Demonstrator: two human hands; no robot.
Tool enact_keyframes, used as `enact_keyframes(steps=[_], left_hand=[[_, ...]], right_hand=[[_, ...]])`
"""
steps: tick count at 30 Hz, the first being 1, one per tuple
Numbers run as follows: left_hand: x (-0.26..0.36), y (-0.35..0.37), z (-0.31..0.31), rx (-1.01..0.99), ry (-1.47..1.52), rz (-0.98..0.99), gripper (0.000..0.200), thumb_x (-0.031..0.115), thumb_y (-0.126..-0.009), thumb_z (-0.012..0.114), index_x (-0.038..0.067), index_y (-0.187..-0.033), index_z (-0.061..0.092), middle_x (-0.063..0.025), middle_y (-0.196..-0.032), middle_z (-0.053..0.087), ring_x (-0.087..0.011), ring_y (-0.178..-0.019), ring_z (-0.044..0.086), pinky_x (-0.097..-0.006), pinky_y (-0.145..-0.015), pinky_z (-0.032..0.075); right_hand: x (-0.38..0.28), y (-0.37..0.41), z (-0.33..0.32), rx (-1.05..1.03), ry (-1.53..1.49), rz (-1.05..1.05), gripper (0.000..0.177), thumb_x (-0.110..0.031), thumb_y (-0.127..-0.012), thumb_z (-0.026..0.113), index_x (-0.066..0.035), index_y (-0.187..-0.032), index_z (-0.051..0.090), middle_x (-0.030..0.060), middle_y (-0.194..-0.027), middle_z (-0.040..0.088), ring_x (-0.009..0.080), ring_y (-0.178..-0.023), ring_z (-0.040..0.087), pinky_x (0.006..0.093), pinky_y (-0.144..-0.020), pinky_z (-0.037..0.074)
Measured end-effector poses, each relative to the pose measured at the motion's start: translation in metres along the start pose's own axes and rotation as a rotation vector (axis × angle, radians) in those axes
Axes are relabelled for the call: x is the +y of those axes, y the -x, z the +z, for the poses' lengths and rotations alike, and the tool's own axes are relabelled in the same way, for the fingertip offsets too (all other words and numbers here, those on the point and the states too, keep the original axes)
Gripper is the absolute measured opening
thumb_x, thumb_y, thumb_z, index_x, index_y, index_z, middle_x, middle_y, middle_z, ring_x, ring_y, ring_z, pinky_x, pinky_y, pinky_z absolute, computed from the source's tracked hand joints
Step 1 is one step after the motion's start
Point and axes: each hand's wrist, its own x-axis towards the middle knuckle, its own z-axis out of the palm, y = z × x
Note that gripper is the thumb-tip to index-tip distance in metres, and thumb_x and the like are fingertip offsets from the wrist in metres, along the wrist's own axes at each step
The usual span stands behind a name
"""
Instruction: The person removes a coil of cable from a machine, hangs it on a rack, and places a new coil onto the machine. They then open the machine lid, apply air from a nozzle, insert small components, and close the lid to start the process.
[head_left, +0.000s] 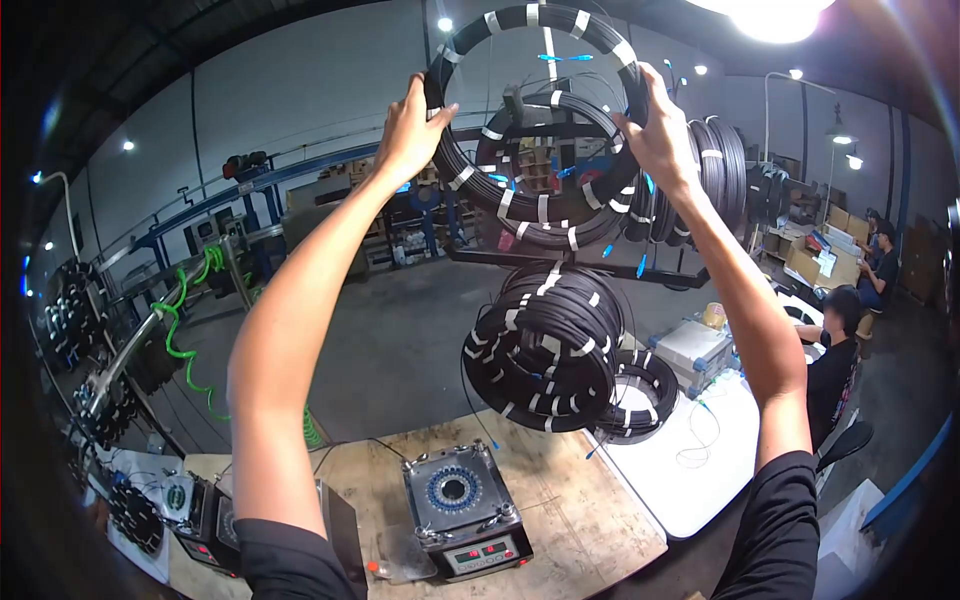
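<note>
A coil of black cable (512, 17) bound with white tape bands is raised high in front of me, upright. My left hand (412, 135) grips its left side, fingers over the outer edge and thumb toward the inside. My right hand (660, 135) holds the opposite side in the same way. Blue cable connectors (567, 58) show inside the ring. Close behind it, more black coils (725, 175) hang on a dark metal rack (600, 273), partly hidden by the held coil. Lower down, a thick stack of taped coils (560, 300) rests at the table's far edge.
On the wooden table (590, 525) sits a machine with a ring of blue-rimmed slots (465, 530) and red digits. A white tabletop (690, 480) carries smaller coils (655, 400) and a grey case (693, 350). A seated person (835, 360) is at right; green coiled hose (178, 345) hangs left.
</note>
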Motion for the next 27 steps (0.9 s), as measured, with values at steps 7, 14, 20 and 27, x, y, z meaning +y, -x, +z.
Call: enact_keyframes(steps=[7,14,20,27], left_hand=[[-0.045,0.009,0.092,-0.058,-0.019,-0.083,0.069,0.023,-0.094,0.072,0.000,-0.148,0.035,-0.0265,-0.085,0.069,-0.0430,-0.092,0.072,-0.0500,-0.085,0.055],[-0.094,0.021,0.157,-0.238,0.077,-0.110,0.078,0.025,-0.087,0.075,0.008,-0.152,0.036,-0.0189,-0.147,0.054,-0.0471,-0.143,0.040,-0.0527,-0.117,0.034],[-0.079,0.032,0.145,-0.215,0.287,-0.155,0.078,0.020,-0.083,0.077,0.010,-0.150,0.040,-0.0180,-0.137,0.063,-0.0356,-0.130,0.059,-0.0437,-0.108,0.046],[-0.088,0.038,0.131,-0.330,0.218,-0.132,0.077,0.029,-0.086,0.073,0.015,-0.153,0.038,-0.0146,-0.145,0.057,-0.0352,-0.135,0.054,-0.0427,-0.111,0.042]], right_hand=[[0.051,0.040,0.039,-0.130,0.081,0.155,0.075,-0.006,-0.086,0.075,-0.006,-0.149,0.033,0.0291,-0.124,0.063,0.0445,-0.113,0.065,0.0473,-0.097,0.051],[0.076,0.065,0.052,-0.270,0.434,0.225,0.087,-0.025,-0.082,0.082,-0.014,-0.153,0.034,0.0220,-0.117,0.055,0.0415,-0.102,0.063,0.0502,-0.087,0.054],[0.095,0.094,0.063,-0.210,0.262,0.242,0.090,-0.030,-0.079,0.086,-0.020,-0.154,0.037,0.0217,-0.119,0.050,0.0362,-0.104,0.060,0.0480,-0.088,0.055],[0.089,0.105,0.052,-0.161,0.033,0.176,0.086,-0.025,-0.084,0.082,-0.018,-0.157,0.038,0.0253,-0.128,0.048,0.0420,-0.117,0.055,0.0470,-0.100,0.048]])
